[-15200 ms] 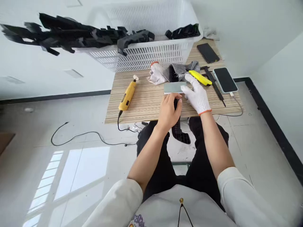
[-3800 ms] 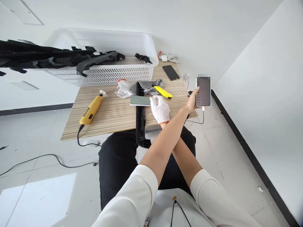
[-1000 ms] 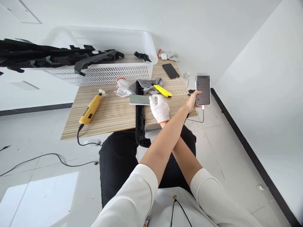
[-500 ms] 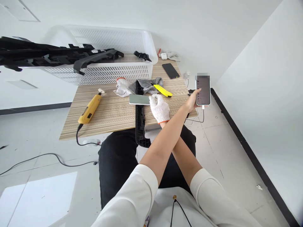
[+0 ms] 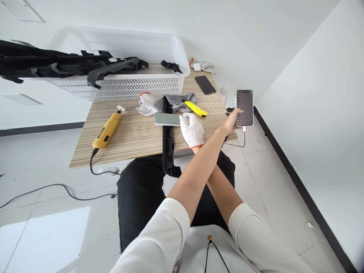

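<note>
My arms are crossed. My bare left hand (image 5: 231, 123) reaches to the right past the table edge and holds a white phone (image 5: 244, 108) upright, its thumb on the lit screen. A charging cable (image 5: 241, 141) hangs from the phone. My right hand (image 5: 192, 131), in a white knit glove, rests on the wooden table (image 5: 133, 136) with its fingers curled on the right end of a flat grey block (image 5: 167, 119). A long black plastic part (image 5: 168, 151) lies under the block and sticks out over my lap.
A yellow utility knife (image 5: 195, 109), a grey cloth (image 5: 178, 100) and a spare white glove (image 5: 146, 107) lie behind the block. A corded yellow rotary tool (image 5: 106, 131) lies to the left. A white basket (image 5: 127, 81) carries long black parts (image 5: 71, 66). A black phone (image 5: 205, 85) lies at the far end.
Since 15 s ago my left hand has left the black part and taken up the white phone from the table. Over the last second both hands stay put.
</note>
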Demonstrator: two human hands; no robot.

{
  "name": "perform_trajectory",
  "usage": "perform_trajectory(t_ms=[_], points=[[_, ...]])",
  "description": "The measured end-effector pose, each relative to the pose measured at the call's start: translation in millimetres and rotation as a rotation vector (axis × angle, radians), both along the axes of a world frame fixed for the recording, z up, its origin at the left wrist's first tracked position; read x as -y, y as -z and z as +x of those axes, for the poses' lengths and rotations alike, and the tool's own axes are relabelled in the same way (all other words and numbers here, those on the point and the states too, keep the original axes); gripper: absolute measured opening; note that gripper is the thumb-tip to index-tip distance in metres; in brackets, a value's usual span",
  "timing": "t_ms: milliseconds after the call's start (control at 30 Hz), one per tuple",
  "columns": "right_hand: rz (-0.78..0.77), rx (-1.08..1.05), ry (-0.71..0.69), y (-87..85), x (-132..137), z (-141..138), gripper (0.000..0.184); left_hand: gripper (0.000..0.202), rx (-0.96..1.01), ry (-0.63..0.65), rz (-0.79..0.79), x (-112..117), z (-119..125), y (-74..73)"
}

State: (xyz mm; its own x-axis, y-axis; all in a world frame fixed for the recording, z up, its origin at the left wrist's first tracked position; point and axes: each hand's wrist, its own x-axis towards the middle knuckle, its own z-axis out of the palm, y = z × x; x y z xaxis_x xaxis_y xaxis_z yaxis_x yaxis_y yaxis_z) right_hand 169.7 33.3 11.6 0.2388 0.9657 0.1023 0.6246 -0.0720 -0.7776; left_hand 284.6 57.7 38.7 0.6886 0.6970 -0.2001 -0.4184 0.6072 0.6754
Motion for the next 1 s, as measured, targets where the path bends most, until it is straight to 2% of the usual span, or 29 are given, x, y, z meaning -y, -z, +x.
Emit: perform_trajectory(t_ms=[267,367,467,567,667,800,900,1000], points=[[0.005,0.001,0.004,0.5,0,-1,0.037,0.031,0.06,0.017,0.013,1,-1,-2.3],[-0.004,0.005,-0.003,-1.5,1,0,0.037,0.029,0.064,0.013,0.099,1,2,3.1],[-0.012,0.017,-0.004,-3.4,2,0,0.038,0.042,0.078,0.024,0.175,1,5,11.0],[-0.009,0.023,0.0,-3.9,2,0,0.038,0.045,0.108,0.048,0.193,2,6,14.1],[-0.009,0.016,-0.002,-3.1,2,0,0.039,0.037,0.154,0.064,0.131,3,4,10.7],[-0.002,0.003,-0.007,-0.9,1,0,0.04,0.018,0.197,0.071,-0.053,-3,1,7.2],[-0.002,-0.004,-0.006,0.9,0,0,0.04,0.031,0.188,0.057,-0.106,-9,0,8.8],[-0.003,-0.002,-0.005,1.5,0,0,0.039,0.044,0.192,0.069,-0.09,-11,0,9.4]])
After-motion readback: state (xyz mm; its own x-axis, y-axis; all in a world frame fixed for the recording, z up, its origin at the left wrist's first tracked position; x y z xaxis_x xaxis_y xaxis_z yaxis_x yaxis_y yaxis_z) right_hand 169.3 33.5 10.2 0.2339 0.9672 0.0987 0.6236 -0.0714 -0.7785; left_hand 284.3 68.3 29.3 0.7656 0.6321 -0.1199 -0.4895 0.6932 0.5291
